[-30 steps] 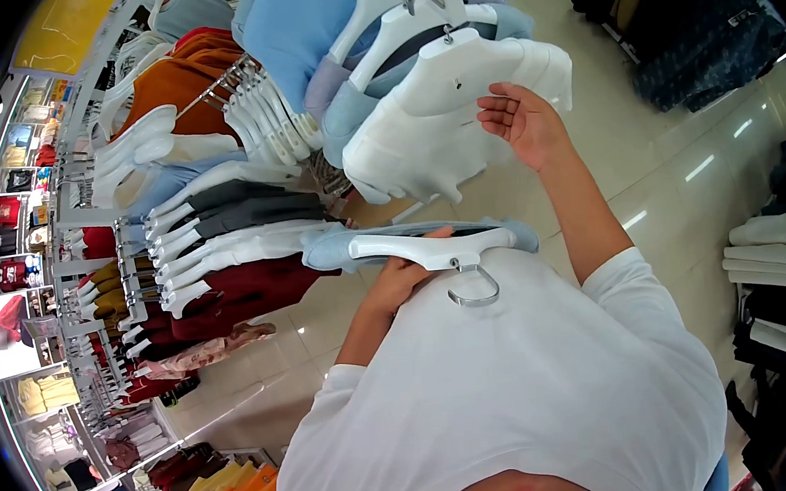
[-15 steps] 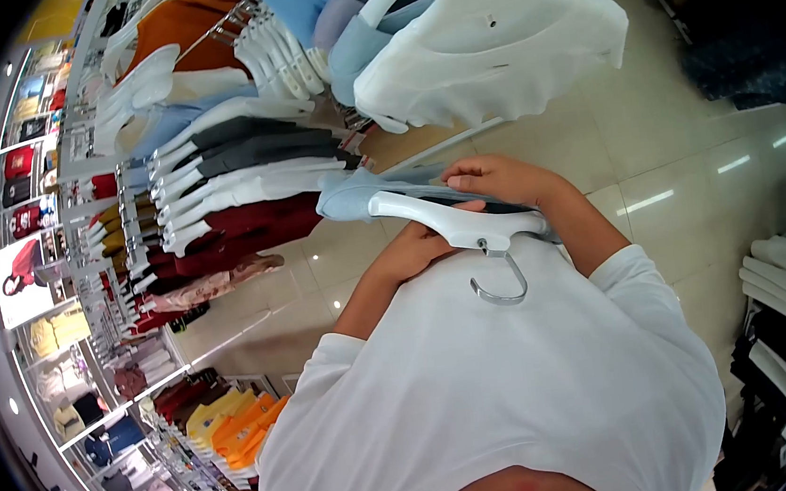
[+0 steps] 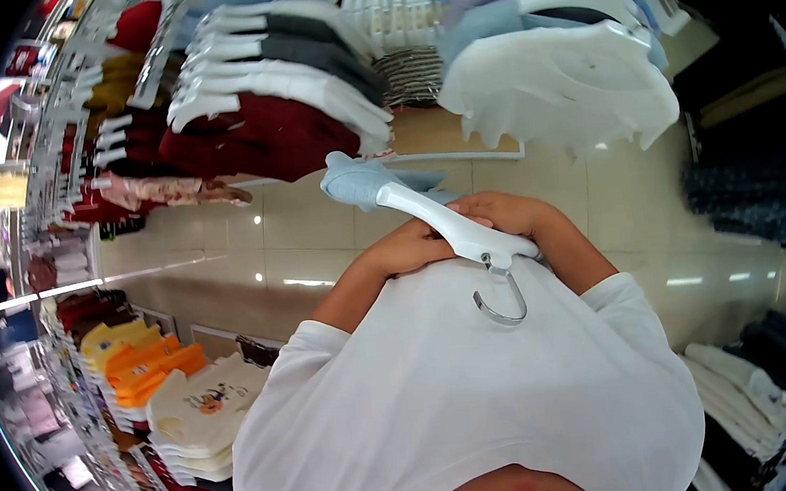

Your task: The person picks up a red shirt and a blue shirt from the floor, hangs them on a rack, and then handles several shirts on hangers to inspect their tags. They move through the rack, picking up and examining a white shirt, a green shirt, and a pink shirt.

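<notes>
A white clothes hanger [image 3: 428,214] with a metal hook is held against the front of the white shirt I wear, its hook toward me. A light blue garment [image 3: 354,181] hangs on its far left end; the rest is mostly hidden behind the hanger and hands. My left hand [image 3: 409,247] is closed around the hanger's middle from the left, its fingertips partly covered. On the far side of the hanger, my right hand [image 3: 508,213] has its fingers curled close to the left fingers, closed at the garment's upper part; exactly what it pinches is hidden.
Ahead, a rack holds a white top [image 3: 557,83], dark red garments [image 3: 250,136] and grey ones on white hangers. Orange shirts [image 3: 154,368] and cream shirts [image 3: 205,406] hang at left. Folded or hung trousers [image 3: 733,388] are at lower right. Tiled floor [image 3: 315,225] lies between.
My view has turned, so the racks sit differently. My right hand has moved in from the garment's neck area toward my left hand. The hanger stays in front of my chest.
</notes>
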Available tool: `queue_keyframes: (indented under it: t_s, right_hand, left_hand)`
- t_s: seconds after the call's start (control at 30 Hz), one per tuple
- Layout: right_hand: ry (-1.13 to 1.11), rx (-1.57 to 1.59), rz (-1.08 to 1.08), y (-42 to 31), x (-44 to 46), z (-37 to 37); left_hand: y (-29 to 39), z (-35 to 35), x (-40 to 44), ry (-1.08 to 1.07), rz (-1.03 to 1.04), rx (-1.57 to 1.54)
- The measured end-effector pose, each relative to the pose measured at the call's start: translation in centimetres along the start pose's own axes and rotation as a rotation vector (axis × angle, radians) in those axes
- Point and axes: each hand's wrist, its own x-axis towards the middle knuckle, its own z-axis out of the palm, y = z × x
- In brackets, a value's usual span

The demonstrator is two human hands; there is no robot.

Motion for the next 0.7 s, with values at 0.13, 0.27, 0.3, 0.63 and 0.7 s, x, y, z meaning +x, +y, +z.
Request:
queue_keyframes:
  t_s: [0.13,0.27,0.3,0.63,0.7]
  right_hand:
    - [-0.017,-0.174,-0.085,1.9,4.9,2.7]
    - [-0.052,-0.283,-0.035,1.6,8.3,6.7]
    - [-0.047,-0.236,0.032,0.8,8.7,8.4]
    - [-0.291,-0.266,0.187,-4.2,15.8,22.1]
    - [-0.293,-0.354,0.263,-6.3,16.7,25.1]
  left_hand:
    - [-2.5,-1.9,-4.9,0.078,0.044,-0.018]
    - [-4.5,-3.4,-10.4,0.137,0.091,-0.025]
    - [-5.4,-3.8,-11.8,0.155,0.087,-0.038]
    - [-11.0,-7.4,-24.9,0.334,0.044,0.061]
    - [-12.0,-7.6,-26.9,0.377,0.065,0.032]
